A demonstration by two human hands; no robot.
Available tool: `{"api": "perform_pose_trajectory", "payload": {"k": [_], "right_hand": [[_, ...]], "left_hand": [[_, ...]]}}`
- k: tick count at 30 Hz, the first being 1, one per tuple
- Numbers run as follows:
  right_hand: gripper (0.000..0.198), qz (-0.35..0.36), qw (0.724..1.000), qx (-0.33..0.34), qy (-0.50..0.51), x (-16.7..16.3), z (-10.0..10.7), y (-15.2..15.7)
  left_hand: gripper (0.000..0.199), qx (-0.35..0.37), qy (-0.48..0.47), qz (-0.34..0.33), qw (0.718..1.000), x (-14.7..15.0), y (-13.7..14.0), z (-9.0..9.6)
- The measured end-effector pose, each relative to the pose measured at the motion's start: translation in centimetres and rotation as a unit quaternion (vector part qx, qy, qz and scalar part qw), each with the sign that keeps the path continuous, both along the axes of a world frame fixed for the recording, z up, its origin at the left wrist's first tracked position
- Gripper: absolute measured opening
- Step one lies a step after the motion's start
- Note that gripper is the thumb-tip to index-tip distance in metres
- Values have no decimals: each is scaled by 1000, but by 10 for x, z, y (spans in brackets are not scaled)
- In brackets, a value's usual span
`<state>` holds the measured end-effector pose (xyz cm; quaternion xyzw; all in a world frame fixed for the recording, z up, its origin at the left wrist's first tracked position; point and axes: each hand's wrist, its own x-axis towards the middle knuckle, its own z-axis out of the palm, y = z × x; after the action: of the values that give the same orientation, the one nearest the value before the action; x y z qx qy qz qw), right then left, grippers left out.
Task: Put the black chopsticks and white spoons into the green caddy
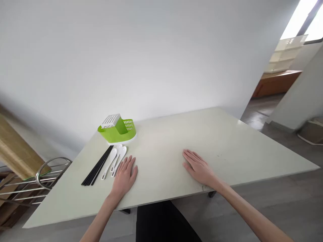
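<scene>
My left hand (125, 174) lies palm down on the pale table (161, 141), fingers stretched out and holding nothing. Just to its left are three white spoons (122, 154), bowls pointing away from me; the hand is right beside the nearest handle, and I cannot tell if they touch. Further left lies a bundle of black chopsticks (97, 166). Behind these stands a green and white cutlery holder (118, 132) with slotted walls. My right hand (198, 168) rests flat on the table, right of the middle, with straight fingers and nothing in it.
A white wall (161, 60) runs along the table's back edge. On the left, a metal rack (37, 188) stands close to the table, with a tan board-like piece (19, 148) leaning over it. A pale drawer unit (286, 53) sits on a brown cabinet (276, 82) at far right.
</scene>
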<state>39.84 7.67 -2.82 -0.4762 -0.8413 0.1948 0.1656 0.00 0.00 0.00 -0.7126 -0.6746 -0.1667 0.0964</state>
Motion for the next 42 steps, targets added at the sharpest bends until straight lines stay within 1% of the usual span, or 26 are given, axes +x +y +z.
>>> {"api": "perform_pose_trajectory", "payload": {"k": [3,7,12,17,24,29,35,42], "right_hand": [[72,-2,1000,18,7,-2,2,2],[70,-5,999,31,24,-4,0,4],[67,-3,998,39,39,-3,-4,5],[66,0,998,36,49,-3,-1,2],[60,-4,996,57,67,-5,-1,-1],[56,-4,994,59,92,-6,-2,-2],[57,0,994,52,92,-6,-4,-5],[58,6,995,72,67,-5,-13,-7]], "left_hand": [[58,-1,3,2,1000,0,3,3],[56,7,6,6,1000,3,2,4],[56,-2,17,8,1000,10,-9,2],[59,-26,30,14,999,16,-21,3],[57,-21,35,15,999,16,-23,6],[60,-25,31,15,999,18,-24,11],[60,-31,15,34,999,23,-26,16],[59,-41,7,44,998,31,-33,16]]}}
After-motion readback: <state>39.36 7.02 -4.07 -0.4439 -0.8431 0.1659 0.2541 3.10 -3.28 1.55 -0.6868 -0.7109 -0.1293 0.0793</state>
